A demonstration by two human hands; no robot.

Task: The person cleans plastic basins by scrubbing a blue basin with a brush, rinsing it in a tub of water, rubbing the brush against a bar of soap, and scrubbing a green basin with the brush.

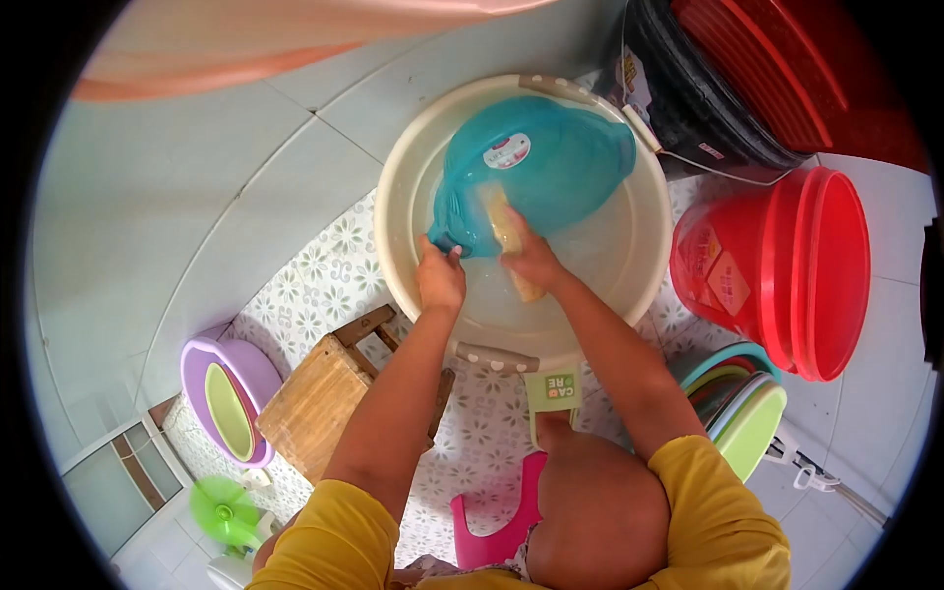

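Observation:
A large cream washtub [388,231] holds cloudy water. Inside it a teal plastic basin [560,157] lies tilted, its outer side with an oval label turned up. At the near left edge of that basin, my left hand [441,275] has its fingers closed round the rim. My right hand [532,254] is wrapped round a long, pale yellow sponge [503,224], whose far end rests against the teal surface. The sponge's near end points down toward the water. Part of the basin's rim is hidden under its own body.
Red buckets [772,275] lie on their side at right, near a black bucket [688,98]. Several stacked basins [752,418] stand below them. A wooden stool [320,403], a purple basin [265,374] and a green fan [224,511] are at left.

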